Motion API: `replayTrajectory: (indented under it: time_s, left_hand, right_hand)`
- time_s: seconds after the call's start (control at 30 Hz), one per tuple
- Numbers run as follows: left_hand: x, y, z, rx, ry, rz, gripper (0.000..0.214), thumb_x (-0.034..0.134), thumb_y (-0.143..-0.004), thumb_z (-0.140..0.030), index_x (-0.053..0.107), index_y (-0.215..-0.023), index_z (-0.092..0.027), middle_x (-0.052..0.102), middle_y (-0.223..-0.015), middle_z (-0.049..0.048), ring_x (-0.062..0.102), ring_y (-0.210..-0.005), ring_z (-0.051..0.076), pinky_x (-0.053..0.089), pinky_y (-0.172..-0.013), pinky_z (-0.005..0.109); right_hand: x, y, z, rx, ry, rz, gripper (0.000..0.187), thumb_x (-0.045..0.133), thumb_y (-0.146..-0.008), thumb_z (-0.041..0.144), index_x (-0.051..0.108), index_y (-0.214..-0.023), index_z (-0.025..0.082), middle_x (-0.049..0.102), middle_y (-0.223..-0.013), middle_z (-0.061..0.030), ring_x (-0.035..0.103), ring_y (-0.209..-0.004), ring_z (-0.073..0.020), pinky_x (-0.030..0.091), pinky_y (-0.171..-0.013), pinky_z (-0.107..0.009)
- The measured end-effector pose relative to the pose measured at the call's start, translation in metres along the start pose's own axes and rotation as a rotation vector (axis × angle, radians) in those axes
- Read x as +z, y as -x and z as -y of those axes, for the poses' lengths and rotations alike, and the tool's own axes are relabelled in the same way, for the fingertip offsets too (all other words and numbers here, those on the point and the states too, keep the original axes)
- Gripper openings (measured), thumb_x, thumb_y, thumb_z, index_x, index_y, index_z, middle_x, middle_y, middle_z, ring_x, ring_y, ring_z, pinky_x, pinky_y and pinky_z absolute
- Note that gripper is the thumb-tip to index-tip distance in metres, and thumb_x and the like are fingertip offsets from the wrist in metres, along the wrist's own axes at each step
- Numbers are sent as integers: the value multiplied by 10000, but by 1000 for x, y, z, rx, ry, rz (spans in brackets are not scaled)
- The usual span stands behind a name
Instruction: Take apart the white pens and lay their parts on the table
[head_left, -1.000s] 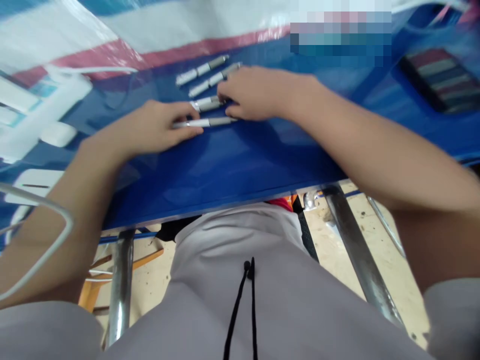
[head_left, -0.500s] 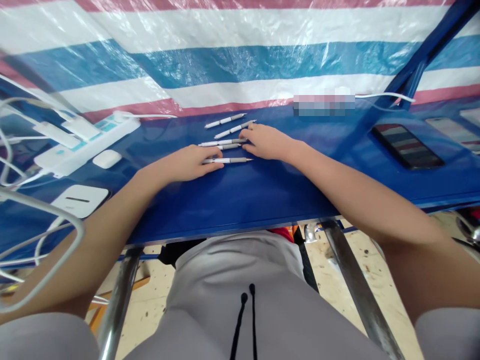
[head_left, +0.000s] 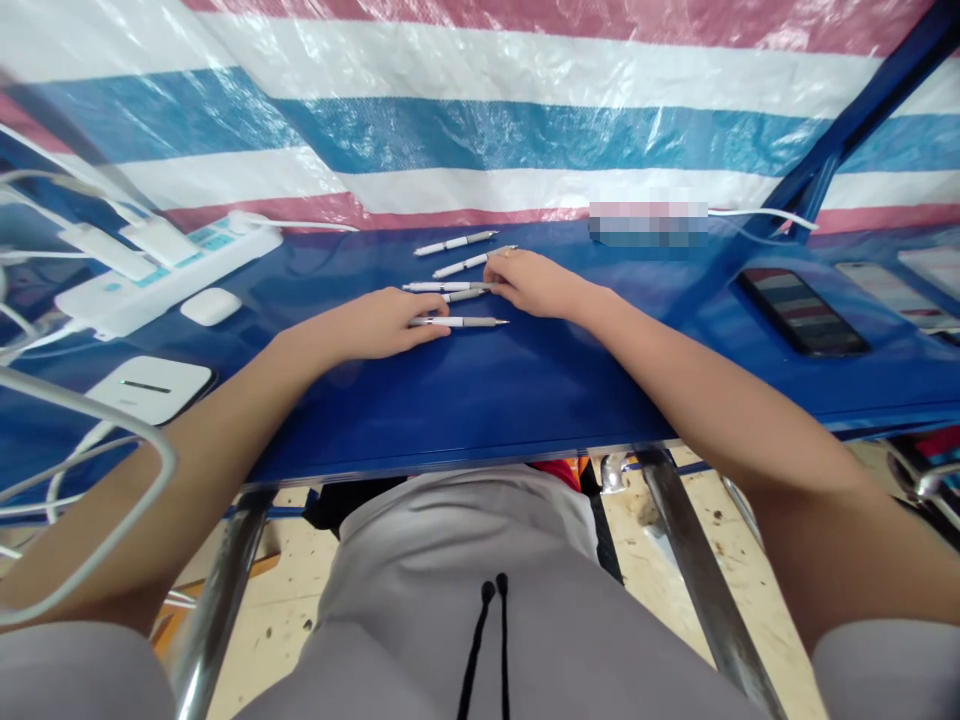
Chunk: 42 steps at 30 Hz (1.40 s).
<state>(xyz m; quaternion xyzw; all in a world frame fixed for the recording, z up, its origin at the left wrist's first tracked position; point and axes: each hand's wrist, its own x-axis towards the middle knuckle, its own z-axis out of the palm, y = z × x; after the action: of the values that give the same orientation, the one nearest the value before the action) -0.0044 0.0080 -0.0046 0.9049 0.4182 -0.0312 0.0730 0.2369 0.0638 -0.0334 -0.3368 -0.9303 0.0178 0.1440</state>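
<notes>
One near pen [head_left: 476, 322] lies on the blue table [head_left: 465, 400] between thumb and finger of the left hand [head_left: 390, 325]; pinched or loose, cannot tell. Two middle pens [head_left: 439, 287] close together, right hand [head_left: 532, 283] at their tips, grip hidden. Two far pens [head_left: 454, 243] slant. Judged: all five laid out; gaps, angles uneven.

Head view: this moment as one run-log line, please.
left hand: nearest pen between thumb and finger | right hand: at grey end of middle pen | farthest pen: on blue table

a power strip [head_left: 180, 282] lies beside a rounded case [head_left: 211, 307] — black phone [head_left: 802, 312] well apart.
</notes>
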Motion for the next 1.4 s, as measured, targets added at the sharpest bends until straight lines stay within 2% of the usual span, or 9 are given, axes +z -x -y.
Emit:
replayTrajectory:
  time_s: [0.23, 0.5, 0.63, 0.83, 0.97, 1.1, 1.23, 1.33, 1.4]
  left_hand:
    - [2, 1, 1, 5, -10, -8, 319, 350, -967, -443, 576, -1043, -231, 640, -823, -3, 594, -684, 173, 363, -587, 235]
    - [6, -1, 0, -1, -63, -35, 328, 312, -985, -418, 571, -1016, -220, 635, -799, 19, 598, -679, 193, 360, -576, 252]
    - [8, -2, 0, 3, -85, -74, 345, 288, -994, -403, 562, -1073, -210, 652, -871, 42, 618, -727, 208, 381, -605, 263]
    - [13, -2, -1, 4, -157, -108, 396, 239, -1002, -424, 557, -1053, -193, 661, -910, 67, 624, -747, 242, 380, -602, 289]
    - [14, -2, -3, 18, -98, -99, 382, 243, -1001, -402, 561, -1065, -202, 659, -966, 60, 622, -765, 231, 389, -629, 289]
    - [11, -1, -4, 45, -1, -105, 387, 254, -998, -398, 592, -975, -211, 658, -881, 32, 606, -716, 198, 374, -612, 270]
    - [8, 1, -5, 1, -33, -118, 424, 269, -992, -478, 603, -939, -223, 640, -740, 10, 584, -629, 189, 335, -557, 267]
    - [9, 1, -5, 4, -90, -125, 430, 280, -985, -508, 608, -966, -231, 655, -785, 16, 597, -657, 199, 333, -560, 270]
    - [11, 1, -5, 14, -92, -110, 415, 284, -985, -498, 612, -1006, -245, 668, -846, 17, 610, -695, 204, 346, -576, 271]
  right_hand:
    - [-6, 4, 4, -5, -107, 87, 209, 444, -884, 242, 604, -982, 150, 636, -927, -63, 514, -764, -148, 354, -724, -268]
    - [-15, 7, 19, -85, 6, -12, 413, 289, -969, 368, 620, -1009, 125, 579, -989, -111, 509, -918, -197, 344, -853, -318]
    - [-18, 10, 35, -143, 66, 62, 451, 246, -982, 366, 617, -1028, 113, 586, -953, -119, 503, -889, -195, 333, -824, -313]
    - [-15, 11, 44, -141, 109, 152, 360, 314, -977, 322, 618, -996, 131, 637, -897, -97, 522, -839, -184, 311, -720, -287]
    - [-18, 11, 49, -177, 198, 133, 322, 366, -962, 285, 641, -930, 119, 649, -860, -105, 529, -858, -201, 321, -729, -297]
    - [-22, 10, 52, -221, 264, 81, 270, 448, -931, 282, 643, -961, 99, 648, -899, -121, 532, -932, -225, 345, -788, -310]
    - [-26, 12, 52, -202, 178, 62, 398, 367, -954, 402, 648, -989, 122, 645, -902, -108, 549, -910, -212, 354, -791, -308]
    - [-24, 14, 50, -142, 72, 126, 486, 272, -970, 444, 648, -980, 135, 643, -917, -107, 562, -842, -187, 352, -753, -294]
    - [-20, 14, 49, -116, 27, 182, 450, 283, -973, 412, 640, -990, 139, 641, -937, -109, 563, -835, -181, 349, -748, -287]
